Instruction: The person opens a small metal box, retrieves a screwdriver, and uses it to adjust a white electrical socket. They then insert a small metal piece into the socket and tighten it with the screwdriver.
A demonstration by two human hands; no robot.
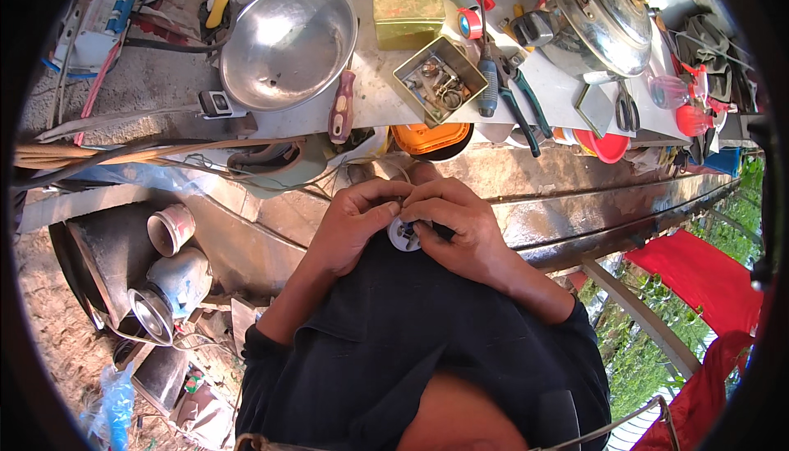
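Low in front of my torso, my left hand and my right hand both grip a small round white fitting with dark parts inside. Fingers of both are bent closely over it and hide much of it. A thin pale cord runs up behind the fingers. Beyond them on the bench lie a red-handled screwdriver, an open tin of small metal parts, a blue-handled tool and green-handled cutters.
A steel bowl, a closed green tin and a lidded pot crowd the bench. An orange container sits underneath. Cables run along the left edge. Cans and buckets stand at left; red cloth is at right.
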